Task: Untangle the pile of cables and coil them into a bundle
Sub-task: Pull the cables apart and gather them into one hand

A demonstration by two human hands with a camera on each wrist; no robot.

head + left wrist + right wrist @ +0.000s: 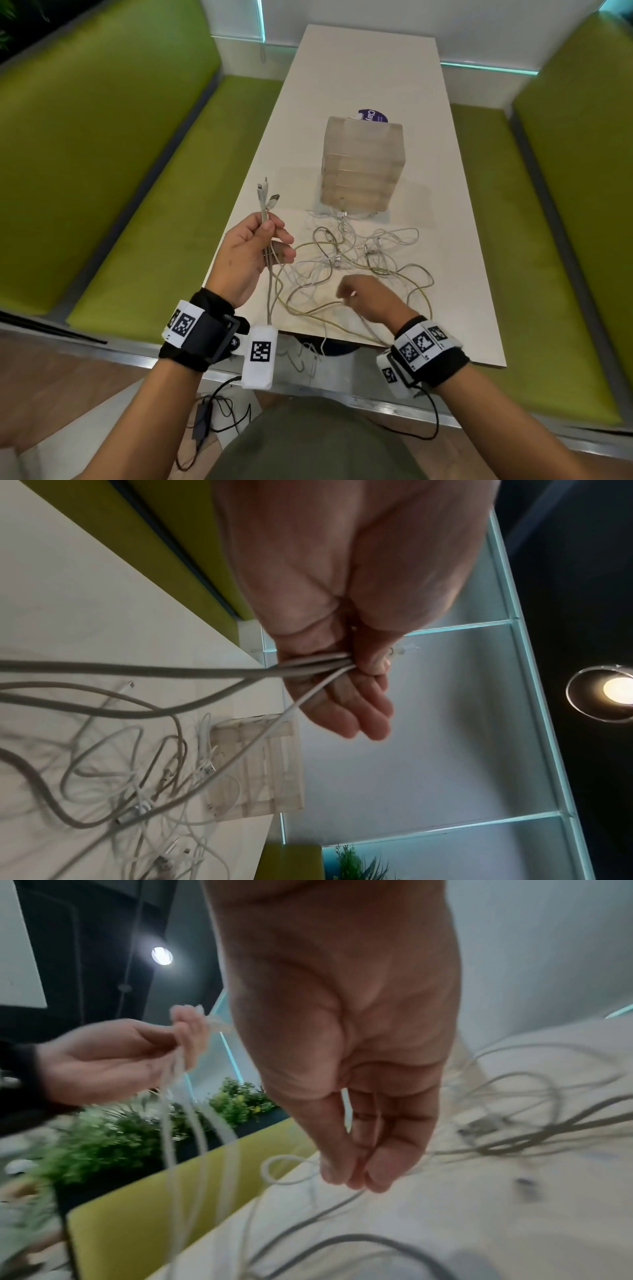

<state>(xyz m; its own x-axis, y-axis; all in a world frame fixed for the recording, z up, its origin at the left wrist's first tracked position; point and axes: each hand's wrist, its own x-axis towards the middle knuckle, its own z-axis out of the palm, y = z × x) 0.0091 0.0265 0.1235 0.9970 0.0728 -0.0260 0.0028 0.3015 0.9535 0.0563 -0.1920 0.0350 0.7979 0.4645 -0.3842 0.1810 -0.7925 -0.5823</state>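
A tangle of white and beige cables (pixel 359 255) lies on the near half of the white table (pixel 376 68). My left hand (pixel 274 240) is raised off the table's left edge and grips three cable ends, whose connectors (pixel 265 195) stick up above the fist. In the left wrist view the left hand (pixel 342 669) has its thumb pressing those strands (pixel 308 664) against the fingers. My right hand (pixel 352 296) hovers low over the near part of the pile. Its fingertips (pixel 377 1175) pinch a thin white cable (pixel 274 1167).
A stack of pale wooden blocks (pixel 361 164) stands just behind the pile, with a purple round label (pixel 373 115) behind it. Green benches (pixel 137 205) flank the table. A few cable loops (pixel 308 353) hang over the near edge.
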